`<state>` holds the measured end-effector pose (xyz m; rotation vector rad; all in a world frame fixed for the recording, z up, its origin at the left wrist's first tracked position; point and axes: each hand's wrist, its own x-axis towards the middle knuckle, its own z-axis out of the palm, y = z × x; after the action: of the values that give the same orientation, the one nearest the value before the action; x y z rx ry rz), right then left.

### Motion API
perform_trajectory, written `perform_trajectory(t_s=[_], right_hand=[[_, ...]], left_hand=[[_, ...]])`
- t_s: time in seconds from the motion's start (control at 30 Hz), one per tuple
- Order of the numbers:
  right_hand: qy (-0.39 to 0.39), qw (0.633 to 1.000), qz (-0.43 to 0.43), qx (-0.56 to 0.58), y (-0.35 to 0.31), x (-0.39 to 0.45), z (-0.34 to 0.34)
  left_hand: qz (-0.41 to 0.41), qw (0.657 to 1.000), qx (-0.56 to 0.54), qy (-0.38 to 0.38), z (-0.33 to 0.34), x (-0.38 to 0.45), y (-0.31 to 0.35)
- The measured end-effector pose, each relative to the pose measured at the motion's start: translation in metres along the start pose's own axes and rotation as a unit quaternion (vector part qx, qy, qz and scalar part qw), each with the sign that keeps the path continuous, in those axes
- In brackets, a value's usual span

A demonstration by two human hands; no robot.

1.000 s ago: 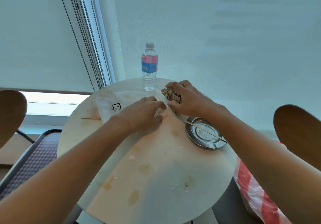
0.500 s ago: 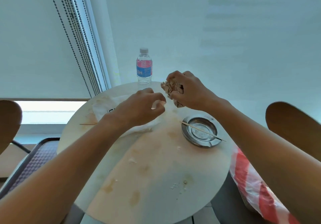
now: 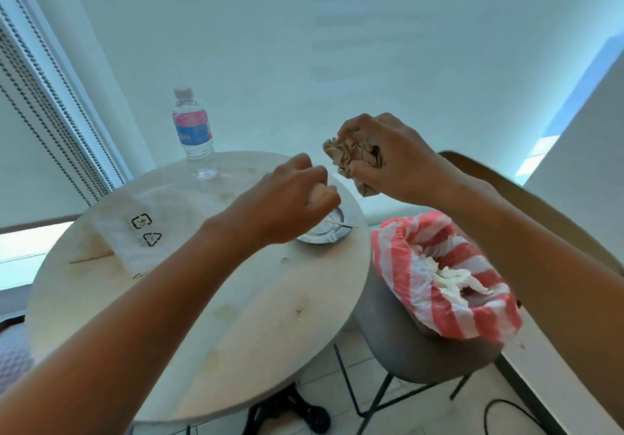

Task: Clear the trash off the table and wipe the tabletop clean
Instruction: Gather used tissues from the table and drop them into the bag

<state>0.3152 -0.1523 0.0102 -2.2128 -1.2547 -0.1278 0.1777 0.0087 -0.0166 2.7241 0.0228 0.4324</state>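
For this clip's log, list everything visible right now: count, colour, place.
round table: one, pale wood, stained, centre
water bottle: one, clear, pink and blue label, table's far edge
plastic wrapper: one, translucent white, table's left part
skewers: two, wooden, one by the wrapper, one across the ashtray
ashtray: one, metal, table's right edge
striped bag: one, red and white, open on the grey stool, white scraps inside
crumpled paper: one, brown, in right hand
right hand: raised, gripping the paper
left hand: pinching something small and pale

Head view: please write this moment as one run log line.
right hand: grips crumpled paper | left hand: pinches small scrap | striped bag: open, beside table | stains: unwiped
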Motion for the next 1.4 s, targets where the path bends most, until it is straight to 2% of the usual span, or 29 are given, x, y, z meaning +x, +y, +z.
perform_trajectory(t_s=[0.13,0.23,0.33,0.47,0.57,0.9,1.17,1.4], right_hand=[[0.003,0.999,0.041,-0.014,0.035,-0.037,-0.025],[0.000,0.998,0.063,-0.024,0.069,-0.063,-0.041],[-0.008,0.996,0.089,-0.019,0.110,-0.086,-0.048],[-0.031,0.993,0.109,-0.015,0.168,-0.112,-0.048],[-0.058,0.991,0.121,-0.004,0.208,-0.127,-0.043],[-0.149,0.974,0.167,0.032,0.298,-0.158,0.001],[-0.185,0.962,0.186,0.076,0.330,-0.167,0.049],[-0.191,0.964,0.172,0.067,0.337,-0.163,0.059]], left_hand=[[0.018,1.000,-0.011,-0.014,0.028,0.019,0.034],[0.042,0.996,-0.023,-0.082,0.050,0.037,0.058],[0.075,0.985,0.015,-0.157,0.073,0.055,0.083],[0.026,0.976,0.032,-0.212,0.110,0.083,0.115],[-0.025,0.974,0.019,-0.222,0.141,0.104,0.130],[-0.070,0.973,0.021,-0.219,0.250,0.168,0.125],[-0.074,0.970,-0.015,-0.230,0.303,0.194,0.106],[-0.101,0.970,-0.043,-0.215,0.309,0.195,0.100]])
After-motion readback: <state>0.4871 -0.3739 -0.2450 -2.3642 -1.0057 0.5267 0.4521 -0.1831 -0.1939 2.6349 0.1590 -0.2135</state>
